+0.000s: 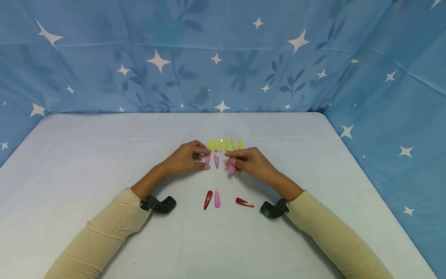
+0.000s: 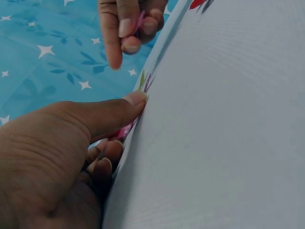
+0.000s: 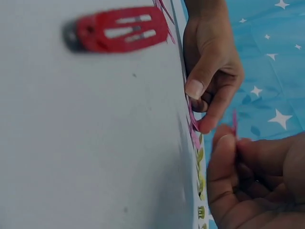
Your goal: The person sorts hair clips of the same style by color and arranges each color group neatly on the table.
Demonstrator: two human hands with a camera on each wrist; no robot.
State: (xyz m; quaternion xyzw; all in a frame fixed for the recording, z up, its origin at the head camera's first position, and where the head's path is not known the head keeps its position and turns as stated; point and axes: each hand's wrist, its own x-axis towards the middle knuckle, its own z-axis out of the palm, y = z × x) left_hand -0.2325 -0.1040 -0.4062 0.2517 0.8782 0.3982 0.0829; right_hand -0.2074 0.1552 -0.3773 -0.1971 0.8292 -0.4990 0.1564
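Observation:
In the head view, my left hand [image 1: 186,158] has its thumb and index finger at the two ends of a pink snap hair clip [image 1: 207,159], pinching it down on the white table. Another pink hair clip [image 1: 216,161] lies just to the right of it. My right hand [image 1: 252,164] pinches a third pink hair clip [image 1: 231,168] between thumb and fingers, raised off the tabletop. This clip shows edge-on in the right wrist view, as a thin pink strip [image 3: 234,121]. Behind both hands, several yellow-green hair clips [image 1: 221,145] form a row.
Closer to the front lie a red hair clip [image 1: 208,200], a pink one [image 1: 217,198] beside it, and another red clip [image 1: 244,202] further right. The white table [image 1: 104,155] ends at a blue starry curtain [image 1: 195,77]. Dark wrist-worn cameras [image 1: 158,204] sit at both cuffs.

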